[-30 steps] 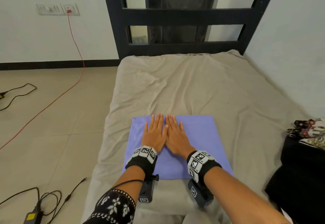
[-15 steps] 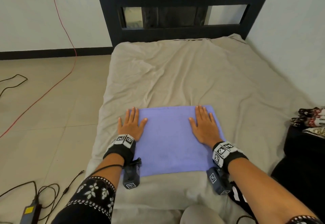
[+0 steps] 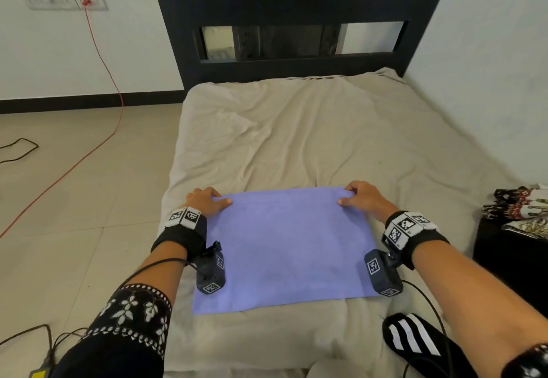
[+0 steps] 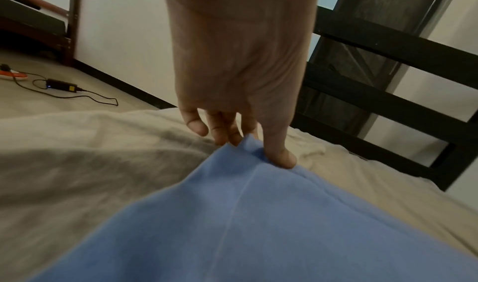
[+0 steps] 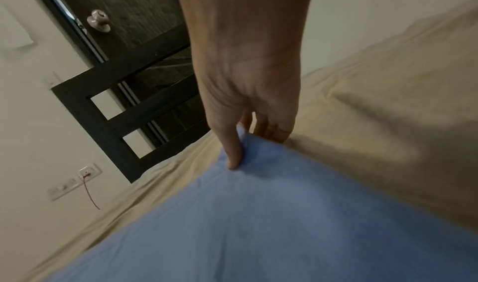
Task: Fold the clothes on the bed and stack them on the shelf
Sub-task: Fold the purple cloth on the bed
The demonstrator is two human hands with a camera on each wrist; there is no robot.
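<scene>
A blue folded cloth [image 3: 284, 247] lies flat on the beige bed sheet [image 3: 296, 134] near the bed's foot. My left hand [image 3: 207, 201] pinches its far left corner, thumb on top and fingers curled under the edge. My right hand [image 3: 360, 196] pinches the far right corner the same way. In the left wrist view the left hand [image 4: 248, 143] lifts the blue cloth [image 4: 258, 225] corner slightly off the sheet. In the right wrist view the right hand [image 5: 245, 143] holds the blue cloth [image 5: 284, 214] corner, thumb pressed on top.
A black slatted headboard [image 3: 296, 6] stands at the bed's far end. Patterned folded clothes [image 3: 519, 208] sit on a black surface at the right. A black striped garment [image 3: 415, 339] lies at the near right. Cables [image 3: 98, 57] and a power adapter [image 4: 62, 86] lie on the floor at the left.
My hands slid apart from the cloth's middle to its sides, then moved up to the far corners. They went from lying flat on the cloth to pinching its corners.
</scene>
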